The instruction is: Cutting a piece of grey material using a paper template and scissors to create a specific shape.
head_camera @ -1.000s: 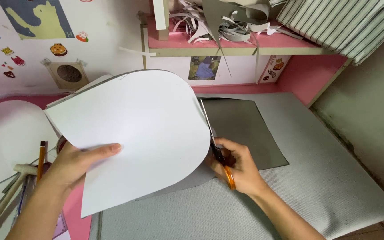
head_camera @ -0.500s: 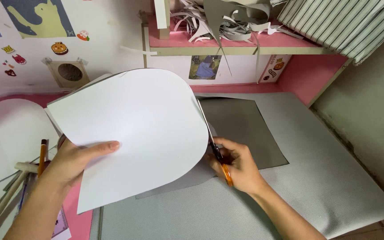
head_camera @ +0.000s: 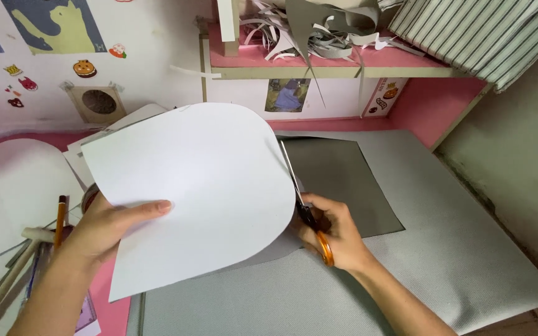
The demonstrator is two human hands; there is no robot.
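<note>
The left hand (head_camera: 104, 227) pinches the big white sheet (head_camera: 194, 193) at about eight o'clock, thumb lying flat on top and fingers hidden beneath. At four o'clock, the right hand (head_camera: 337, 233) has its fingers closed through the orange-handled scissors (head_camera: 303, 199), whose blades run up the sheet's curved right edge, over dark grey material (head_camera: 350, 180) lying on the lighter grey mat (head_camera: 468, 249). To cut this well, I'd judge it best to feed the curve into the blades by turning the sheet, taking short bites and keeping the layers pressed together. A pencil (head_camera: 60, 214) lies at nine o'clock.
</note>
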